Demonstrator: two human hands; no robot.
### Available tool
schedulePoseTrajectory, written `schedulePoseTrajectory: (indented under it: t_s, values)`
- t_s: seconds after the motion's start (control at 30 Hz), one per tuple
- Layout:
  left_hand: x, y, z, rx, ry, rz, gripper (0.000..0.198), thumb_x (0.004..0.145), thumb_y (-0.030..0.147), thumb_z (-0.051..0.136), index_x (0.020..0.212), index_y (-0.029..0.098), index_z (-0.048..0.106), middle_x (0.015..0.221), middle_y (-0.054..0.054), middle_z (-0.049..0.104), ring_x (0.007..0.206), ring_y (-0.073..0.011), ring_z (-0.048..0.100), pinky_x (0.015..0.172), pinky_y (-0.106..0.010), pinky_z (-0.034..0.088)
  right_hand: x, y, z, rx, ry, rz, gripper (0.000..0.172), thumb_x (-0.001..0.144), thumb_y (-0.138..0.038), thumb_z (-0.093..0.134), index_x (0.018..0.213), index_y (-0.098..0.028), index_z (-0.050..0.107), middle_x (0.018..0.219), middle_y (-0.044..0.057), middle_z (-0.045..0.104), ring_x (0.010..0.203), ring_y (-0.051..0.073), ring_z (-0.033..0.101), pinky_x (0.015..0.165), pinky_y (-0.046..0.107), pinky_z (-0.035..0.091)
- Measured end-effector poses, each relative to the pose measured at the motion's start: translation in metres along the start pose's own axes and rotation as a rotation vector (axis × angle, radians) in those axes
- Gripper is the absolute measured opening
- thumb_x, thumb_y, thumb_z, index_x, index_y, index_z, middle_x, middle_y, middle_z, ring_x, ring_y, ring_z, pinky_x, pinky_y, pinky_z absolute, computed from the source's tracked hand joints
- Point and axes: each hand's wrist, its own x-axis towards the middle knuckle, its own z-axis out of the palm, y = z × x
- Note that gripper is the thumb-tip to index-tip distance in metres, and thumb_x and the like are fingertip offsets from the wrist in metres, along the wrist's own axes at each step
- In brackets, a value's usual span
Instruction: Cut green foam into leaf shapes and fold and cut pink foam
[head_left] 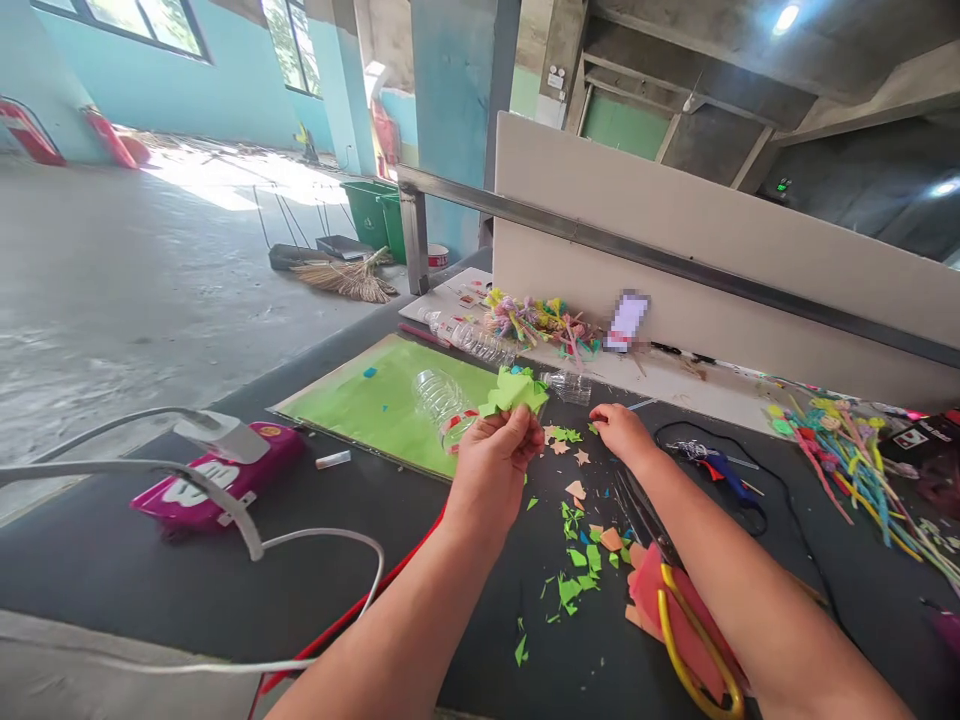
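My left hand [499,455] pinches a bunch of bright green paper cut-outs [516,390] with pointed edges, held above the table. To its right, my right hand [621,432] is low over the dark tabletop, fingers closed, with a small green paper piece [593,428] at the fingertips. Between the hands lie small peach paper stars [559,447] and green stars. Nearer me are scattered green paper scraps [576,585]. Scissors with yellow handles [694,640] lie partly beneath my right forearm, on pink paper [651,590].
A green sheet [352,410] lies at left, with a clear plastic bottle [441,400] on it. A magenta power strip [202,490] with white cables is at far left. At right are a blue glue gun [731,478] and pipe-cleaner flowers [847,450]. A white partition [675,235] stands behind.
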Motion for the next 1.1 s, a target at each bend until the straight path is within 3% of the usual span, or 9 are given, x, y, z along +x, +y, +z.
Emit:
schedulePoseTrajectory:
  t_s: [0.17,0.43,0.7,1.1]
  values:
    - [0.0,0.002,0.0,-0.021,0.021,0.017,0.021,0.067,0.026,0.077,0.065,0.012,0.062,0.062,0.0,0.058,0.056,-0.0075,0.052,0.054,-0.019,0.043,0.001,-0.009,-0.003,-0.032,-0.006,-0.063,0.026,0.093,-0.031,0.056,0.116,-0.019,0.058,0.12,0.008,0.06,0.098,0.021,0.062,0.083,0.042,0.054]
    - [0.0,0.003,0.001,-0.002,0.033,0.015,0.024,0.065,0.028,0.079,0.064,0.012,0.062,0.061,0.0,0.057,0.054,-0.0071,0.052,0.052,-0.018,0.042,-0.005,-0.043,0.003,0.024,-0.06,-0.321,0.022,0.092,-0.03,0.057,0.111,-0.018,0.061,0.115,0.007,0.063,0.096,0.02,0.063,0.083,0.041,0.053]
    - [-0.001,0.003,0.0,0.004,0.018,0.015,0.023,0.066,0.029,0.078,0.064,0.013,0.062,0.062,0.0,0.057,0.054,-0.0072,0.052,0.052,-0.019,0.042,-0.002,-0.027,0.008,0.028,-0.055,-0.283,0.024,0.092,-0.031,0.057,0.113,-0.018,0.06,0.116,0.007,0.062,0.095,0.02,0.063,0.082,0.041,0.054]
    - [0.001,0.002,-0.001,-0.001,0.018,0.013,0.023,0.066,0.028,0.079,0.065,0.012,0.062,0.062,0.0,0.057,0.055,-0.0071,0.052,0.053,-0.019,0.042,0.003,-0.024,0.006,0.064,-0.055,-0.186,0.027,0.092,-0.031,0.057,0.116,-0.019,0.058,0.119,0.008,0.061,0.098,0.021,0.063,0.083,0.042,0.054]
